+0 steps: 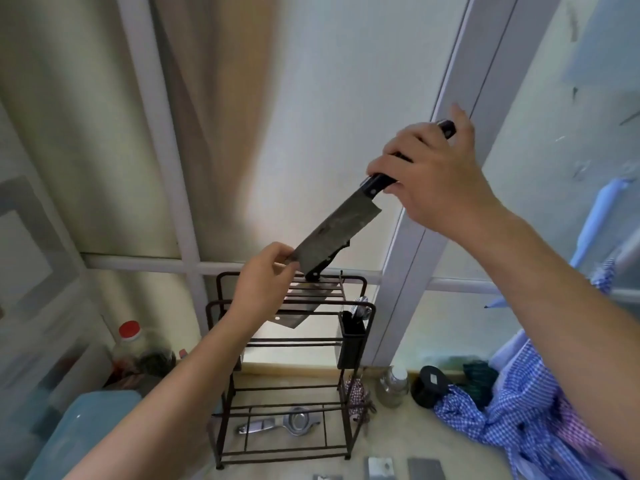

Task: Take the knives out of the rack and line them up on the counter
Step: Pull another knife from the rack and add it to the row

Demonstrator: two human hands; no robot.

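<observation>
Right hand (429, 174) is wrapped around the black handle of a cleaver (332, 233), held up in the air above the rack (291, 362), blade slanting down to the left. Left hand (263, 282) pinches the lower tip of that blade between thumb and fingers. Cleaver is clear of the rack, not on the counter (398, 445).

Second cleaver (304, 306) sits in the rack's top tier, blade poking out through the bars, its dark handle sticking up just behind the held blade (partly hidden by it and by the left hand).

Black utensil cup (350, 341) hangs on the rack's right side with something metallic in it, too blurred to name. A metal squeezer (277, 424) lies under the rack's lowest tier.

At the bottom edge of the view, grey flat blade-like pieces (381, 467) lie on the counter, cut off by the frame, so cannot tell if they are knives.

Blue checked cloth (519, 417) is heaped at right, near a small steel jar (393, 386) and a black round object (431, 386). Red-capped bottle (130, 344) stands at left.
</observation>
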